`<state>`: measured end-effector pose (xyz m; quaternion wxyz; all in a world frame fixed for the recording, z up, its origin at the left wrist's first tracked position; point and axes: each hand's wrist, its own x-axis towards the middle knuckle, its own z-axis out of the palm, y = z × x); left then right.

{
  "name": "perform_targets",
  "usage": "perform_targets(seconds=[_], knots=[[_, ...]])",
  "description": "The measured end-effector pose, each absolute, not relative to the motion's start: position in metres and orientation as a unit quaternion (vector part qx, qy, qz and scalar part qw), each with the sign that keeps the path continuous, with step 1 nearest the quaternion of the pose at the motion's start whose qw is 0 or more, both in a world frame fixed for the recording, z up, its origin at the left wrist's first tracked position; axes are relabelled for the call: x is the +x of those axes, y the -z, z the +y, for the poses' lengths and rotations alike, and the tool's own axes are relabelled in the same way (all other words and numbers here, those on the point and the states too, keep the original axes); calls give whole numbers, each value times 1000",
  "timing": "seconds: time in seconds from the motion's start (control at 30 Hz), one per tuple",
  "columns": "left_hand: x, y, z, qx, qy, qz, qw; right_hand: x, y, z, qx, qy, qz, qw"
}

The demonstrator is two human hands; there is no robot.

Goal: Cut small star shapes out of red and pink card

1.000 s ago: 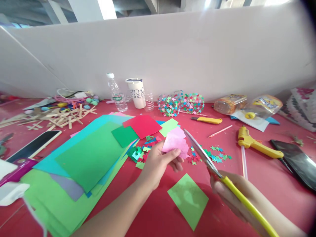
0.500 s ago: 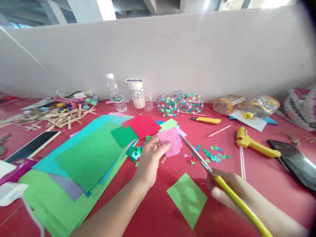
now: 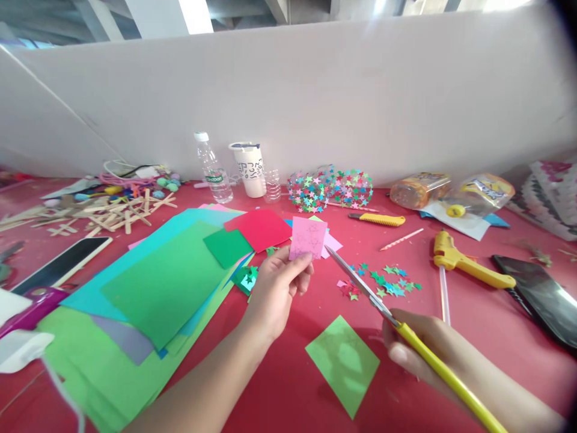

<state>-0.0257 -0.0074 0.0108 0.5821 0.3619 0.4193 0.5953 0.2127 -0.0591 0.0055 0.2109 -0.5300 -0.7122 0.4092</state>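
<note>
Left hand (image 3: 277, 294) pinches pink paper square (image 3: 309, 236) by lower edge, faint star outlines on it, held above tabletop (image 3: 273, 397). Right hand (image 3: 431, 332) grips yellow-handled scissors (image 3: 424, 353), tips just beside paper's 4 o'clock side. From pink square: green paper square (image 3: 342, 368) between 5 and 6 o'clock, loose stars (image 3: 395, 290) at 4, glue gun (image 3: 473, 266) 3, red sheet (image 3: 259, 230) 9.

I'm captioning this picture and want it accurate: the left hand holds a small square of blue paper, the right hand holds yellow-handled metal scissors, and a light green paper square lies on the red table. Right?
One slip: the small square of paper in the left hand is pink, not blue, as the head view shows. The right hand does hold yellow-handled metal scissors, and a light green paper square lies on the red table.
</note>
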Motion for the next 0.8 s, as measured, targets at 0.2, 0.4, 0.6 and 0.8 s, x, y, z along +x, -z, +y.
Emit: perform_targets(seconds=[0.2, 0.4, 0.6, 0.8], knots=[[-19, -8, -13, 391, -583, 426, 570, 212, -3, -61, -542, -389, -713, 216], [-18, -7, -17, 425, -540, 414, 597, 209, -2, -65, -537, -427, -694, 220], [-19, -7, -17, 404, -537, 422, 608, 214, -1, -62, -491, -459, -722, 163], [-18, -9, -18, 381, -571, 420, 594, 213, -8, -64, -498, -453, -722, 164]])
